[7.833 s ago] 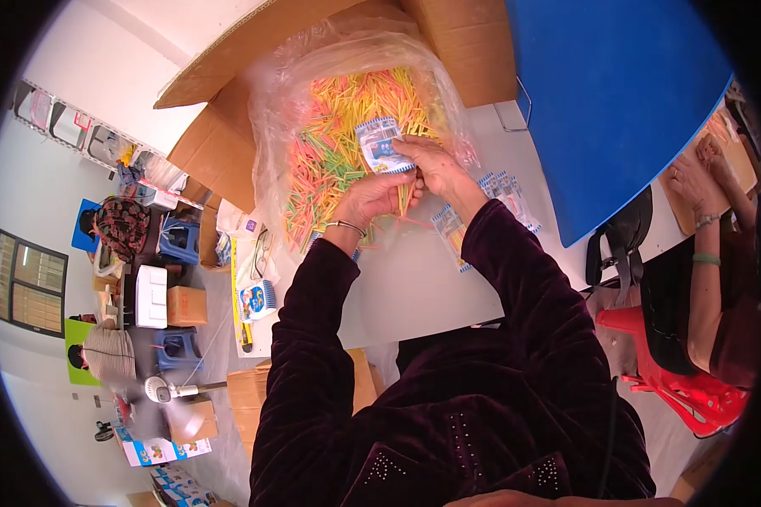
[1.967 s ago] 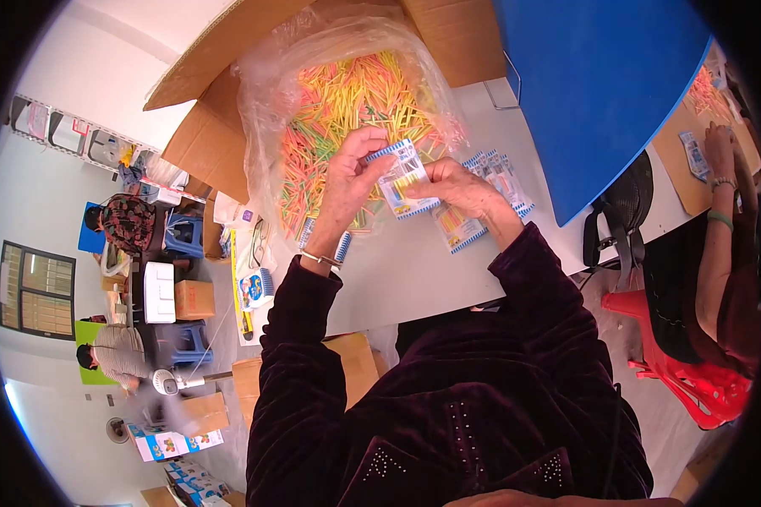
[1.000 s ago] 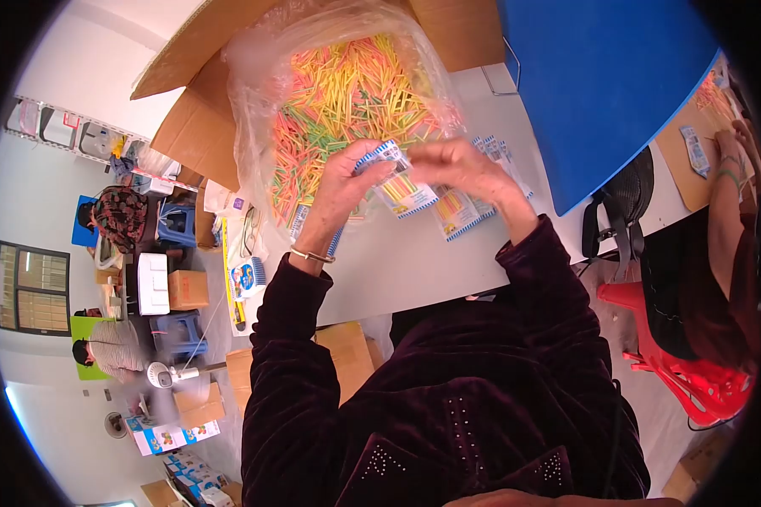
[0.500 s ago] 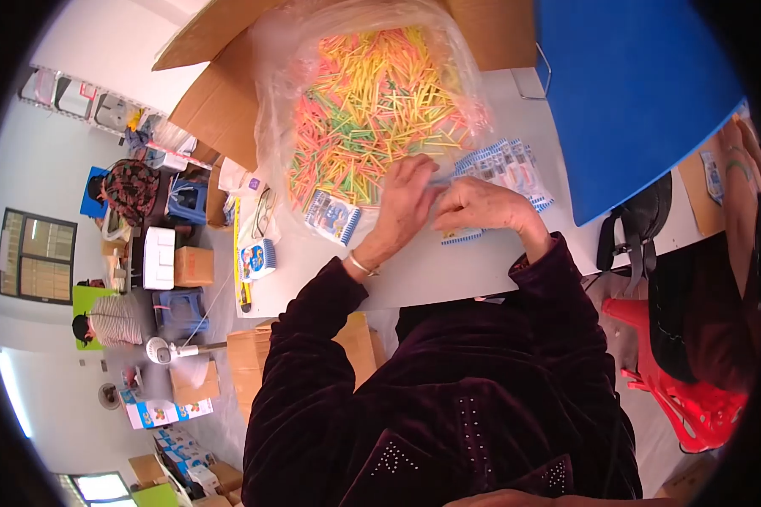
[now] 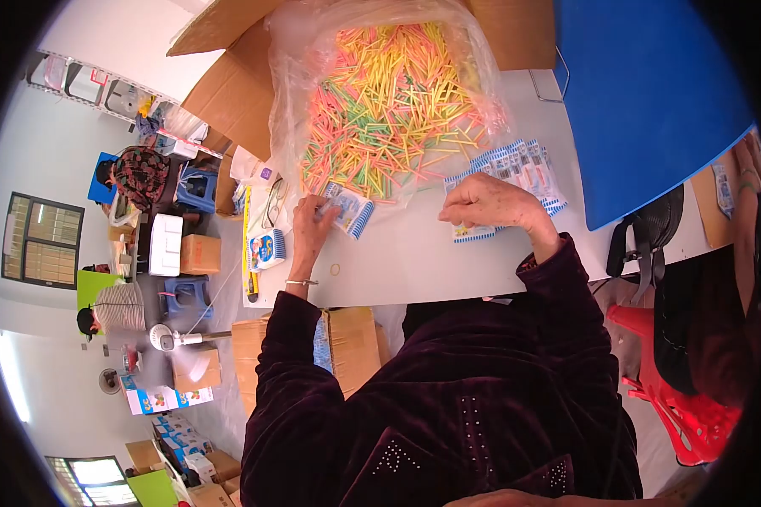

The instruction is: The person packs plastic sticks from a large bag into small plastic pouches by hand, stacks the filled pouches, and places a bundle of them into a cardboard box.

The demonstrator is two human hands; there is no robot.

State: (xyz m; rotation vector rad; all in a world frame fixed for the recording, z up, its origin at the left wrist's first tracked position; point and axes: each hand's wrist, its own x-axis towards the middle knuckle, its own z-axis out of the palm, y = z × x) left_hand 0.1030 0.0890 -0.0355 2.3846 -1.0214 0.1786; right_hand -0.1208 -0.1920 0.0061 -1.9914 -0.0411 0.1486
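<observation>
My left hand has its fingers closed at the left edge of a small blue-and-white packet with striped ends, lying by the plastic bag. My right hand is over a group of similar packets, its fingers curled together and pointing left. Anything between those fingertips is hidden. Beyond both hands, thin pink, yellow and green sticks fill an open clear plastic bag. Another packet sits left of my left hand.
A cardboard box stands behind the bag on the white table. A yellow ruler lies along the left edge. At right are a blue panel, a black bag and a person's arm. Two people work at far left.
My left hand has moved left, away from my right hand, to the single packet. The right hand has shifted slightly right over the grouped packets. The whole view has shifted a little.
</observation>
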